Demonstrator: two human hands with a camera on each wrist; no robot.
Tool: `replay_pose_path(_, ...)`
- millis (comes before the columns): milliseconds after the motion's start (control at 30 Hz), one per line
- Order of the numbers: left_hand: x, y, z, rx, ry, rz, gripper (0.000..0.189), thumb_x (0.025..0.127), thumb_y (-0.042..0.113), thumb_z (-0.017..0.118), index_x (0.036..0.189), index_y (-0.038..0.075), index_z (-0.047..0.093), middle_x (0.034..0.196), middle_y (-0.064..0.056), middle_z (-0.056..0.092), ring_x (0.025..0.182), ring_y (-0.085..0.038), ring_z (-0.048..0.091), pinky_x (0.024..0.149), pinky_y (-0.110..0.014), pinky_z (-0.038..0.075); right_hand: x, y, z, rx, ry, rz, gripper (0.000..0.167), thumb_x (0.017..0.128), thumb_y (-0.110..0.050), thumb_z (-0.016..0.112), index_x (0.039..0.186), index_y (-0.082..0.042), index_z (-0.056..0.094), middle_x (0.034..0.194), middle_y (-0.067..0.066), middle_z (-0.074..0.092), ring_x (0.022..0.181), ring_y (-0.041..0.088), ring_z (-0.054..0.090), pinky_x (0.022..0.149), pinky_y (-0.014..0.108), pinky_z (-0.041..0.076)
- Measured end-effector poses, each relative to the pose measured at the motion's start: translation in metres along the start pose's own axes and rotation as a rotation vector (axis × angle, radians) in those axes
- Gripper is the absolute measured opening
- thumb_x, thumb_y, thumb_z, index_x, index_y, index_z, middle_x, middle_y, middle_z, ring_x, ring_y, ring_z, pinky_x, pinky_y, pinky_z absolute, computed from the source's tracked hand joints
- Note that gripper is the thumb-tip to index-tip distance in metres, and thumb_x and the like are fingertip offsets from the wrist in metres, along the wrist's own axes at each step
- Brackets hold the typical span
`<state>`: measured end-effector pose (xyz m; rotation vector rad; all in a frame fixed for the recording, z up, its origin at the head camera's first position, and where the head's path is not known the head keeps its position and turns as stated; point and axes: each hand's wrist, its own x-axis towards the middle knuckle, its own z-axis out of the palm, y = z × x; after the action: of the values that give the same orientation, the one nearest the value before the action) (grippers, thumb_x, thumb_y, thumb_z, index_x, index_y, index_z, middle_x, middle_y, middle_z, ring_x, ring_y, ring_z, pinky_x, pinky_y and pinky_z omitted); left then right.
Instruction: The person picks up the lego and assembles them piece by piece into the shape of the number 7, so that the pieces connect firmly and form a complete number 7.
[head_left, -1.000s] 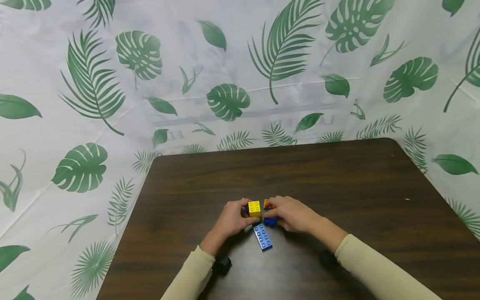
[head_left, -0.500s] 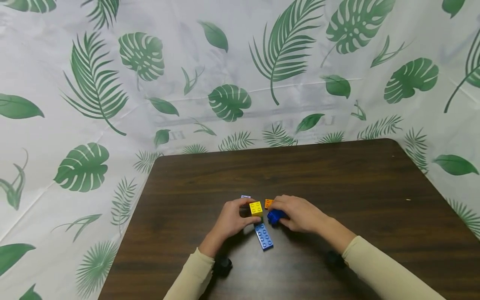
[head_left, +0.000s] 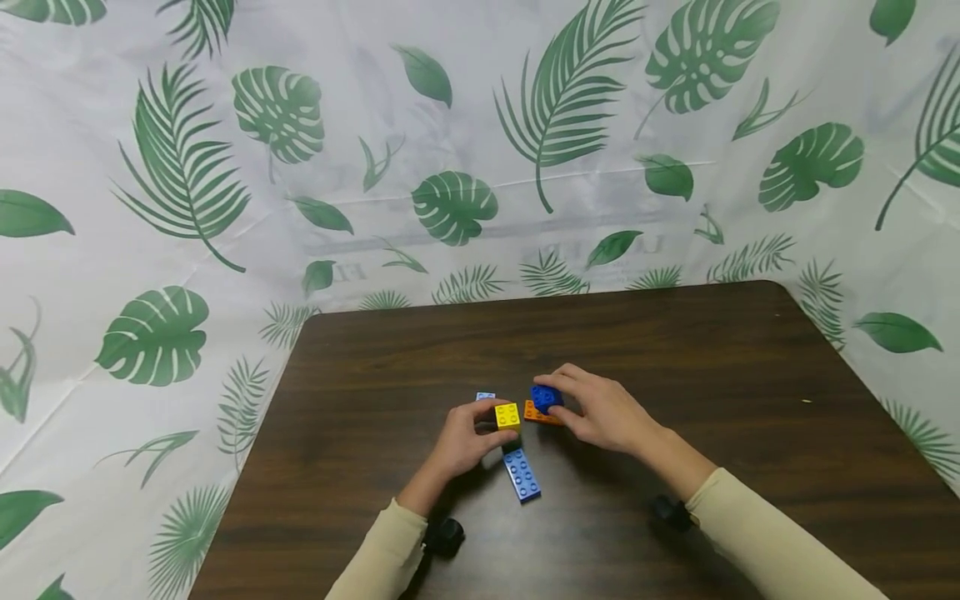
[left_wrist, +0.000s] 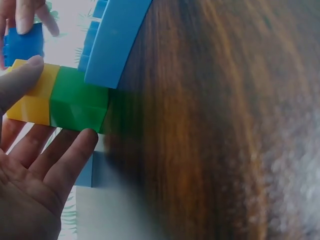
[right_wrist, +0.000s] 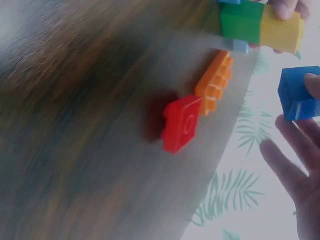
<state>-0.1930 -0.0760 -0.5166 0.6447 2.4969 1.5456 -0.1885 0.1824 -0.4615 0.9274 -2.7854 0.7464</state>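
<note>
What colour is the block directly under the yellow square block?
Green plastic block, clearest in the left wrist view.

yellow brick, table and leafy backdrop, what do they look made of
Yellow brick: probably moulded plastic, smooth and slightly shiny, going by its crisp edges and round studs.
Table: wood or wood-look laminate, I can't tell which; streaky grain, soft sheen.
Leafy backdrop: a thin printed sheet, perhaps fabric or plastic, with creases and pale glossy patches.
</note>
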Motion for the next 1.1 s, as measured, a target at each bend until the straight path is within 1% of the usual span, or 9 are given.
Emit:
replay_pose_path(100,0.000,-0.002,0.000,0.012,-0.008,-0.002,0.042,0.086,0.026,0.078,0.124,0.014,0.066,0.113,0.000,0.068,0.099,-0.014,0.065,0.087,-0.032,0.054,0.003,-0.004,0.000,-0.012,0.051,0.017,0.049,0.089,-0.028,0.074,0.135,-0.027,0.058,0.118,-0.006,0.060,0.090,0.018,0.063,0.076,0.033,0.055)
replay_pose_path(233,-0.001,-0.005,0.001,-0.013,-0.005,0.001,0.041,0.086,0.027,0.078,0.123,0.015,0.066,0.112,0.001,0.068,0.099,-0.014,0.065,0.088,-0.034,0.053,0.010,-0.012,0.002,0.055,0.097,0.029,0.049,0.088,-0.023,0.075,0.134,-0.022,0.058,0.117,-0.003,0.061,0.092,0.021,0.063,0.073,0.034,0.056)
replay_pose_path(367,-0.001,-0.006,0.001,-0.022,0.005,0.015,0.039,0.086,0.024,0.078,0.122,0.014,0.067,0.111,0.000,0.069,0.098,-0.015,0.065,0.087,-0.035,0.054,0.017,-0.022,0.008,0.131,0.120,0.029,0.050,0.088,-0.017,0.075,0.135,-0.016,0.057,0.116,0.000,0.061,0.100,0.022,0.063,0.081,0.039,0.056)
replay_pose_path(500,-0.001,-0.007,0.002,-0.005,0.010,0.024,0.040,0.084,0.021,0.080,0.121,0.013,0.067,0.113,0.000,0.069,0.099,-0.013,0.064,0.083,-0.030,0.055,0.023,-0.030,0.015,0.179,0.103,0.022,0.051,0.089,-0.015,0.073,0.137,-0.014,0.055,0.117,0.000,0.061,0.104,0.018,0.063,0.088,0.040,0.054)
replay_pose_path(600,0.000,-0.007,0.003,0.028,0.015,0.059,0.041,0.084,0.019,0.080,0.121,0.011,0.067,0.116,0.000,0.069,0.102,-0.012,0.064,0.084,-0.026,0.054,0.026,-0.036,0.019,0.198,0.084,0.007,0.049,0.090,-0.016,0.072,0.137,-0.014,0.055,0.119,0.000,0.061,0.104,0.014,0.062,0.089,0.037,0.053)
replay_pose_path(700,0.000,-0.007,0.004,0.077,0.021,0.099,0.041,0.083,0.018,0.081,0.121,0.011,0.066,0.116,0.000,0.069,0.104,-0.012,0.064,0.086,-0.026,0.053,0.027,-0.040,0.021,0.209,0.070,-0.009,0.048,0.090,-0.017,0.073,0.135,-0.015,0.057,0.120,-0.001,0.061,0.104,0.015,0.062,0.091,0.035,0.053)
replay_pose_path(767,0.000,-0.007,0.004,0.102,0.019,0.113,0.041,0.083,0.017,0.081,0.120,0.011,0.066,0.115,-0.001,0.069,0.103,-0.012,0.064,0.087,-0.028,0.053,0.026,-0.041,0.023,0.210,0.062,-0.015,0.047,0.090,-0.017,0.073,0.134,-0.015,0.057,0.119,-0.001,0.061,0.103,0.017,0.062,0.091,0.035,0.052)
replay_pose_path(900,0.001,-0.007,0.005,0.146,0.017,0.097,0.041,0.082,0.017,0.082,0.119,0.012,0.066,0.113,0.000,0.070,0.101,-0.011,0.064,0.089,-0.029,0.052,0.025,-0.041,0.023,0.213,0.056,-0.017,0.047,0.089,-0.017,0.074,0.134,-0.015,0.058,0.118,-0.001,0.061,0.104,0.021,0.062,0.091,0.037,0.052)
replay_pose_path(1100,0.001,-0.006,0.004,0.153,0.007,0.076,0.040,0.082,0.015,0.081,0.119,0.013,0.066,0.112,-0.001,0.070,0.099,-0.012,0.065,0.084,-0.026,0.054,0.023,-0.040,0.023,0.207,0.043,-0.019,0.047,0.089,-0.019,0.074,0.133,-0.017,0.058,0.118,-0.004,0.061,0.102,0.013,0.060,0.091,0.035,0.052)
